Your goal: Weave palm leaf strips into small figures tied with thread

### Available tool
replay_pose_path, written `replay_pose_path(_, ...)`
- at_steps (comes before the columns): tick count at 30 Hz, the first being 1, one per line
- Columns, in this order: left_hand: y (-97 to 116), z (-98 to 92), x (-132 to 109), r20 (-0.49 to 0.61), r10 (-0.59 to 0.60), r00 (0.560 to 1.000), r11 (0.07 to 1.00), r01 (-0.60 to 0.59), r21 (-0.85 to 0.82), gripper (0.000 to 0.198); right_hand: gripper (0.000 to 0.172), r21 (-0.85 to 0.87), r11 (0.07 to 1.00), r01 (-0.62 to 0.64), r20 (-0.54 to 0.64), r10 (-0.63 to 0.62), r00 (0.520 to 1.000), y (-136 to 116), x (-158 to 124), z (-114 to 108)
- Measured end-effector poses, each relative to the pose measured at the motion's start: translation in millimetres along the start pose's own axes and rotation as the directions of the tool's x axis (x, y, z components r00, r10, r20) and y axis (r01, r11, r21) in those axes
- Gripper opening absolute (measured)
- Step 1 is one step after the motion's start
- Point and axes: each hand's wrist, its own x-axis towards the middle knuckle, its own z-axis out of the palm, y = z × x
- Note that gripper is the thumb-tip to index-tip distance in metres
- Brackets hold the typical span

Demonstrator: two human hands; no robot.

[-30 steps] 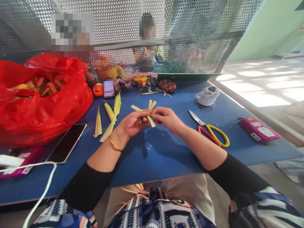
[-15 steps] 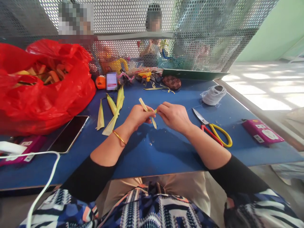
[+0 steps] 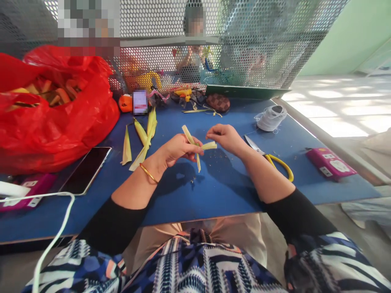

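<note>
My left hand (image 3: 179,149) pinches pale yellow-green corn husk strips (image 3: 210,145) over the middle of the blue table. One strip runs up and down through the fingers, and another sticks out to the right. Just above that right end hangs my right hand (image 3: 226,138), thumb and fingertips pressed together; whatever they hold, if anything, is too fine to make out. Beyond the right hand stand a cone of white thread (image 3: 271,118) and scissors (image 3: 281,165) with yellow and red handles, the red one mostly hidden by my forearm. Several loose corn husks (image 3: 142,156) lie left of my left hand.
A big red plastic bag (image 3: 100,118) of husk-coloured pieces fills the left side, near a phone (image 3: 87,171) and white cable (image 3: 65,221). A magenta box (image 3: 331,162) sits at right. Behind stand a checked pouch (image 3: 218,103) and a perforated screen (image 3: 152,24), a person beyond it.
My right hand has let go of the husk strip and moved up and right, apart from it. The strip's right end now shows. My left hand keeps its hold. The view has shifted slightly.
</note>
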Motion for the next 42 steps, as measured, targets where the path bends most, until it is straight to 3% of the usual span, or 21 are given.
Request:
replay_pose_path(2, 1.4, -1.3, 1.1, -0.075, -0.038, 0.996, 0.995, 0.030, -0.099, 0.009, 0.011, 0.092, 0.993, -0.078, 0.065, 0.072, 0.995, -2.9, 0.3, -2.2)
replay_pose_path(3, 1.6, -1.5, 1.8, -0.116, -0.055, 0.992, 0.990, 0.040, -0.132, 0.009, 0.014, 0.060, 0.993, -0.097, 0.078, 0.093, 0.993, -5.5, -1.6, -4.8)
replay_pose_path(5, 1.3, -1.0, 3.4, -0.189, -0.083, 0.978, 0.985, 0.052, -0.167, 0.010, 0.018, -0.198, 0.973, -0.118, 0.015, 0.124, 0.992, -11.4, -11.3, -13.6)
replay_pose_path(7, 0.4, 0.3, 5.0, -0.241, -0.105, 0.965, 0.980, 0.060, -0.188, 0.011, 0.021, -0.566, 0.808, -0.165, -0.087, 0.140, 0.986, -15.7, -30.2, -27.0)
replay_pose_path(9, -0.3, 1.6, 6.0, -0.269, -0.124, 0.955, 0.974, 0.066, -0.215, 0.011, 0.024, -0.799, 0.548, -0.248, -0.149, 0.220, 0.964, -16.7, -57.0, -42.3)
replay_pose_path(11, -0.5, 2.4, 6.5, -0.283, -0.139, 0.949, 0.968, 0.069, -0.242, 0.011, 0.021, -0.877, 0.345, -0.335, -0.204, 0.363, 0.909, -13.7, -86.1, -56.1)
replay_pose_path(13, -0.2, 2.7, 6.3, -0.281, -0.142, 0.949, 0.963, 0.067, -0.262, 0.008, 0.023, -0.885, 0.256, -0.389, -0.225, 0.495, 0.839, -7.7, -110.3, -65.5)
replay_pose_path(18, 0.7, 1.3, 4.8, -0.232, -0.119, 0.966, 0.941, 0.035, -0.337, 0.006, 0.050, -0.845, 0.327, -0.424, -0.243, 0.471, 0.848, 8.7, -126.7, -73.2)
replay_pose_path(21, 0.9, 0.0, 4.5, -0.205, -0.105, 0.973, 0.923, 0.018, -0.386, 0.004, 0.052, -0.836, 0.320, -0.445, -0.250, 0.501, 0.829, 16.8, -123.8, -78.7)
replay_pose_path(23, 0.6, -0.7, 5.1, -0.206, -0.099, 0.974, 0.916, 0.008, -0.401, 0.005, 0.052, -0.787, 0.367, -0.496, -0.285, 0.497, 0.820, 23.2, -128.6, -84.8)
replay_pose_path(26, -1.3, -1.1, 7.3, -0.224, -0.097, 0.970, 0.918, 0.000, -0.396, 0.007, 0.050, -0.595, 0.593, -0.543, -0.336, 0.430, 0.838, 30.8, -146.3, -91.4)
replay_pose_path(28, -3.6, -0.7, 9.0, -0.230, -0.090, 0.969, 0.922, -0.006, -0.388, 0.008, 0.052, -0.365, 0.776, -0.514, -0.341, 0.402, 0.850, 29.0, -156.7, -89.4)
replay_pose_path(30, -5.5, 0.4, 9.9, -0.233, -0.080, 0.969, 0.923, -0.015, -0.383, 0.009, 0.059, -0.095, 0.894, -0.438, -0.284, 0.397, 0.873, 19.8, -158.8, -80.5)
replay_pose_path(33, -5.7, 2.3, 9.2, -0.257, -0.068, 0.964, 0.922, -0.038, -0.386, 0.008, 0.065, 0.134, 0.930, -0.341, -0.147, 0.359, 0.922, -0.2, -144.9, -58.6)
replay_pose_path(37, -2.2, 2.8, 7.7, -0.323, -0.044, 0.945, 0.912, -0.094, -0.399, 0.007, 0.064, 0.089, 0.951, -0.295, 0.003, 0.296, 0.955, -15.5, -116.2, -32.4)
replay_pose_path(42, -2.7, 3.4, 10.0, -0.345, -0.044, 0.937, 0.919, -0.097, -0.382, 0.011, 0.059, 0.031, 0.970, -0.240, 0.056, 0.238, 0.970, -16.0, -95.3, -15.8)
